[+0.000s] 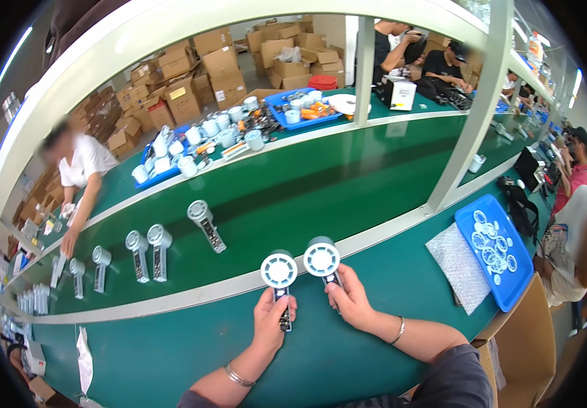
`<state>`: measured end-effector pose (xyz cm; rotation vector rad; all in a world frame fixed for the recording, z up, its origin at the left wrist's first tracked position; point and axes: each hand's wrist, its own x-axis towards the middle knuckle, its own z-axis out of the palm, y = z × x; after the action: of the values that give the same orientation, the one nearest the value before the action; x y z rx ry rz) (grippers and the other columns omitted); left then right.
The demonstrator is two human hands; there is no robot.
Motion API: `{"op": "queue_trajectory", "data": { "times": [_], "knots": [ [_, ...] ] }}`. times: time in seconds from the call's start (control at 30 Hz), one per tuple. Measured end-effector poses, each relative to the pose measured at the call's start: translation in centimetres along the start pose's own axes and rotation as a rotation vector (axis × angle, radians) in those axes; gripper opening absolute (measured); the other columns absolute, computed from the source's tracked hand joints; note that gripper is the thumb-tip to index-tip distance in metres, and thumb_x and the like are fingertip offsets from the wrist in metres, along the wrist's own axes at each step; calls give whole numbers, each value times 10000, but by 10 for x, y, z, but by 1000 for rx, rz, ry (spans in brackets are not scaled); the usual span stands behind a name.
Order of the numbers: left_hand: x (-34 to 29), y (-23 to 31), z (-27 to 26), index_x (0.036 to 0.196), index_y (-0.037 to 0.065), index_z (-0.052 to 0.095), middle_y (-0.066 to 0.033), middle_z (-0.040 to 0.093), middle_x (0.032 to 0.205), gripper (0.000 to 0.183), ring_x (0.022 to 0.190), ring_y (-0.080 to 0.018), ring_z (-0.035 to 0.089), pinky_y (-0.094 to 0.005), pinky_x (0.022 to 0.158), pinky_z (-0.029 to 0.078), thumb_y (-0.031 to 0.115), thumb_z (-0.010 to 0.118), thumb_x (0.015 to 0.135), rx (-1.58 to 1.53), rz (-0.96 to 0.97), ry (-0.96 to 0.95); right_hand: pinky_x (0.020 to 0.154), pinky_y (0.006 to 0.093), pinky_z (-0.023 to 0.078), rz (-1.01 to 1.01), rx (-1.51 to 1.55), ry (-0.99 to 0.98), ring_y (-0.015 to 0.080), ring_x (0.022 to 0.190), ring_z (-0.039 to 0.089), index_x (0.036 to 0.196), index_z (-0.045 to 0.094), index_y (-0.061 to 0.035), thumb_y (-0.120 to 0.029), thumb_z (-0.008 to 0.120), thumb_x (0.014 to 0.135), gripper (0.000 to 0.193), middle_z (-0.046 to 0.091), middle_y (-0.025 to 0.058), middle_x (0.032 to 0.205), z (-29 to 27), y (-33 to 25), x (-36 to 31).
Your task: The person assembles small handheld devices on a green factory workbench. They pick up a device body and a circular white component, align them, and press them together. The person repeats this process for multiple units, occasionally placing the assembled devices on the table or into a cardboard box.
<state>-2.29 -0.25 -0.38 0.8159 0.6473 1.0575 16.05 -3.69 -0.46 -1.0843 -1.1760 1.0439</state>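
Two handheld fans with round, pale slotted heads are held up side by side above the near green bench. My left hand (274, 318) is closed round the handle of the left fan (279, 270), whose handle is uncovered and shows dark inner parts. Fingers of my right hand (351, 296) wrap the handle of the right fan (322, 259); most of that handle is hidden by them. The two heads are close together, at nearly the same height. Beyond them, another fan (206, 225) with an exposed handle lies on the green conveyor belt (321, 183).
Several more fans (159, 251) lie along the belt to the left, where a co-worker (86, 163) reaches in. At right are a blue tray (521, 275) of white rings and a bubble-wrap sheet (458, 268). A metal frame post (470, 115) rises beside the belt. Cardboard box (525, 340) stands lower right.
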Motion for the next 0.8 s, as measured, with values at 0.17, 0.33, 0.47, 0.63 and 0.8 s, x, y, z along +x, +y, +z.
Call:
{"op": "queue_trajectory", "data": {
  "times": [0.17, 0.33, 0.47, 0.63, 0.8],
  "knots": [
    [1, -1, 1, 1069, 13, 487, -64, 564, 762, 225, 616, -102, 514, -225, 531, 432, 128, 533, 882, 1, 13, -1, 544, 213, 414, -13, -1, 12, 71, 617, 454, 1302, 277, -1, -30, 436, 903, 430, 490, 58, 888, -2, 4, 0],
    [1, 0, 3, 1005, 24, 493, -73, 566, 759, 161, 605, -109, 513, -232, 527, 436, 119, 530, 880, 10, 10, 11, 551, 220, 421, -94, -33, 35, 71, 631, 464, 1301, 290, -9, -57, 453, 911, 425, 492, 53, 877, -1, 4, 0],
    [1, 0, 4, 996, 29, 491, -76, 563, 753, 151, 600, -113, 511, -235, 520, 433, 115, 528, 878, 6, 7, 26, 555, 222, 421, -99, -103, 30, 71, 637, 462, 1321, 279, -17, -84, 462, 920, 446, 494, 34, 851, -2, 8, 1],
    [0, 0, 1, 1001, 27, 491, -74, 565, 755, 154, 599, -111, 511, -231, 517, 431, 113, 528, 879, 14, 7, 22, 554, 221, 421, -101, -127, 20, 71, 638, 463, 1322, 280, -16, -100, 460, 923, 446, 496, 35, 851, -2, 10, 2],
    [0, 3, 5, 996, 22, 493, -72, 566, 760, 150, 609, -107, 511, -228, 530, 432, 112, 525, 880, 37, -1, 17, 545, 218, 419, -38, -78, 17, 71, 616, 463, 1308, 294, -12, -91, 459, 913, 435, 500, 41, 856, -1, 2, -2]
  ]
}}
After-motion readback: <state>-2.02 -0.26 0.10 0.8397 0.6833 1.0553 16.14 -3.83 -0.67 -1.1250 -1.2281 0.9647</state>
